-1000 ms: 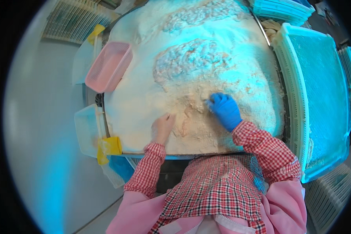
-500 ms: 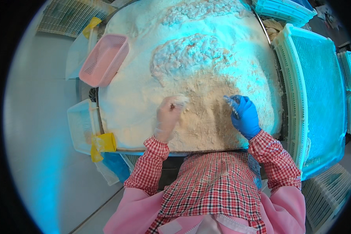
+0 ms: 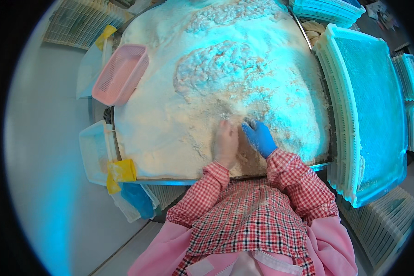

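White powder [image 3: 147,142] covers the table [image 3: 170,182] from the top edge of the frame to below its middle, with two lumpy heaps in it: the near heap [image 3: 216,69], above the frame's centre, and the far heap [image 3: 237,14], at the top. Just below the centre, the left hand [image 3: 226,143], bare and blurred, points its bunched fingers up the frame, low over the powder, with white bits near the tips; I cannot tell whether it holds anything. Just beside it on the right, the right hand [image 3: 260,139], in a dusted blue glove, has its fingers bent and the thumb close to them, a narrow pose; whether anything is pinched there cannot be seen. The pink basket [image 3: 122,76] sits upper left, over the table's edge. Big trays [image 3: 347,115] stand at the right, and a yellow strip [image 3: 123,171] hangs lower left
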A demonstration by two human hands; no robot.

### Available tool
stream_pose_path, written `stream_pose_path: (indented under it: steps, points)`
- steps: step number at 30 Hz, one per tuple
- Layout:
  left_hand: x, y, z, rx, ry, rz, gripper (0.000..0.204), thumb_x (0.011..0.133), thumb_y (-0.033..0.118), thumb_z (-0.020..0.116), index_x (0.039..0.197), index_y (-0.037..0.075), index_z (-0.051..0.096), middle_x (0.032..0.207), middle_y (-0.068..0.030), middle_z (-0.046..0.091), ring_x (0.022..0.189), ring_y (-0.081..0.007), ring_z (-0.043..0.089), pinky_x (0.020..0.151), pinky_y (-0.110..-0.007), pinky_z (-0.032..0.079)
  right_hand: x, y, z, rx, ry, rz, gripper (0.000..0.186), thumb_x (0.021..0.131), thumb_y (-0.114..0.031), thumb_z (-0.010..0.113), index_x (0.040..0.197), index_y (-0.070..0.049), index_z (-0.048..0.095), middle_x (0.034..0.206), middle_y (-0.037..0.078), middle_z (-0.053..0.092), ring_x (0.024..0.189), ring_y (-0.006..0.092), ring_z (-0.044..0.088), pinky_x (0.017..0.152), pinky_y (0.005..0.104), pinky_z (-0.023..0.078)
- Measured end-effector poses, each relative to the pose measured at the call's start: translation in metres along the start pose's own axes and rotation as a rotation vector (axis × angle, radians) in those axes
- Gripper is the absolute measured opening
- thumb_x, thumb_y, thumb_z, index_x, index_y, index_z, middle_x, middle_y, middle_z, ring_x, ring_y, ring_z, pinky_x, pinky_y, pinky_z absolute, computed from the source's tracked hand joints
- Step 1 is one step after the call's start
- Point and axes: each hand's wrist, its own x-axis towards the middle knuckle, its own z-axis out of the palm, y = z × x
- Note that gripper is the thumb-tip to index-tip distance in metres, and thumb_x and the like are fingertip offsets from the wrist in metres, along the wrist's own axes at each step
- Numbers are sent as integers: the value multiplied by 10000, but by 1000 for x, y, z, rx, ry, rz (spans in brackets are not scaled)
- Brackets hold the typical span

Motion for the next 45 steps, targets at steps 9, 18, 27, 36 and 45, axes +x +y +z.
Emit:
stream_pose_path:
  steps: [9, 18, 27, 36, 45]
  points:
    - [29, 17, -76, -583, -323, -446, 420, 947, 187, 488, 1345, 52, 484, 1264, -118, 579, 1025, -202, 620, 778, -303, 527, -25, -5, -28, -467, 221, -379, 348, 841, -172, 608, 1153, -18, 585, 1045, 180, 594, 917, 341, 579, 735, 422, 488]
    - [7, -3, -79, 76, -304, -23, 336, 848, 155, 560, 1156, 26, 596, 1168, -167, 597, 1022, -355, 579, 865, -411, 467, -50, 0, -4, -563, 220, -445, 318, 840, -136, 593, 1139, -29, 594, 925, 177, 595, 837, 347, 570, 710, 434, 497]
    - [-28, 50, -56, 192, 25, 390, 294, 798, 125, 606, 1077, 36, 590, 1032, -104, 601, 965, -321, 535, 866, -456, 397, -22, 12, 18, 1081, -16, 236, 331, 947, -276, 565, 1156, -24, 613, 1049, 54, 645, 949, 163, 584, 844, 326, 478]
    - [-27, 60, -10, -191, -111, 290, 530, 1013, 224, 332, 1484, 16, 206, 1553, -165, 180, 1445, -290, 127, 1170, -378, 89, -3, 53, 50, 964, -224, -60, 524, 1011, -241, 362, 1475, -39, 224, 1515, 99, 261, 1384, 230, 257, 1120, 319, 248]
    - [29, 80, -11, 256, -132, 327, 592, 996, 301, 378, 1495, 52, 180, 1551, -158, 188, 1441, -317, 138, 1172, -404, 125, -22, -25, -9, 1646, -178, 13, 511, 1009, -377, 397, 1430, -89, 360, 1398, 66, 437, 1215, 196, 459, 1003, 354, 404]
